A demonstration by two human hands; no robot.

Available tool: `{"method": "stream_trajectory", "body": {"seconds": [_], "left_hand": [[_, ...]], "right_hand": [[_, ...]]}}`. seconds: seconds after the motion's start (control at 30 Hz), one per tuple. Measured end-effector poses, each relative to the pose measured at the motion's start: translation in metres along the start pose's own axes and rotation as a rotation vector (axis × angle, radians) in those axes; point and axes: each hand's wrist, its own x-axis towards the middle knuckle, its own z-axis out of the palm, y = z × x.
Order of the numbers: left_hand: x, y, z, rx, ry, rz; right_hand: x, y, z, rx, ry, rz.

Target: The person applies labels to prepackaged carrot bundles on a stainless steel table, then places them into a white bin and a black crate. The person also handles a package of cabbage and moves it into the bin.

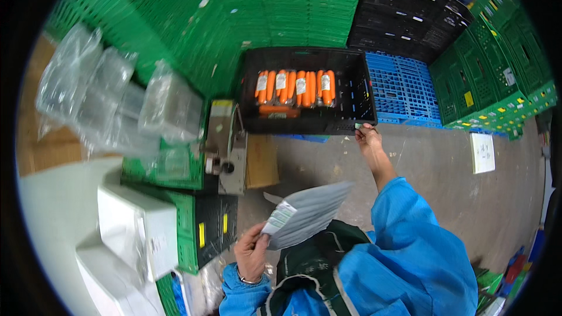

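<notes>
My left hand (252,252) grips a grey ribbed sheet (309,215) by its corner, where printed white labels (279,217) lie against it. Out at the near right corner of a black plastic crate (303,127), my right hand (368,137) has its fingers at a small printed label (358,126) on the rim. Inside the crate, several clear-wrapped packs of carrots (303,89) stand side by side, each with a white label. Another carrot pack (279,111) lies crosswise nearer me, partly in shadow.
Stacked green crates (272,4) rise behind the black crate. Blue plastic pallets (401,87) and more green crates (487,74) stand right. At left are bundles of clear plastic trays (169,105), a metal device (221,136), a cardboard box (262,162) and white foam boxes (153,228).
</notes>
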Motion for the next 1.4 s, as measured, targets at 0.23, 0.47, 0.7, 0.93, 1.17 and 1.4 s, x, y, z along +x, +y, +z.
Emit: {"method": "stream_trajectory", "body": {"seconds": [0.23,0.47,0.7,0.93,1.17,1.4], "left_hand": [[0.169,-0.009,0.055,0.376,-0.25,-0.037],[0.292,-0.04,0.132,0.498,-0.294,-0.171],[0.371,-0.047,0.191,0.575,-0.383,-0.302],[0.43,-0.072,0.211,0.614,-0.43,-0.183],[0.492,-0.099,0.216,0.598,-0.495,-0.162],[0.522,-0.093,0.208,0.801,-0.597,0.081]], "right_hand": [[0.113,0.002,0.042,-0.036,0.026,-0.018],[0.311,0.058,0.078,-0.128,-0.027,-0.078],[0.406,0.113,0.1,0.022,-0.069,-0.147],[0.42,0.138,0.098,-0.306,-0.013,-0.349],[0.33,0.028,0.113,-0.397,-0.39,0.214],[0.216,-0.019,0.145,-0.897,-0.81,0.201]]}}
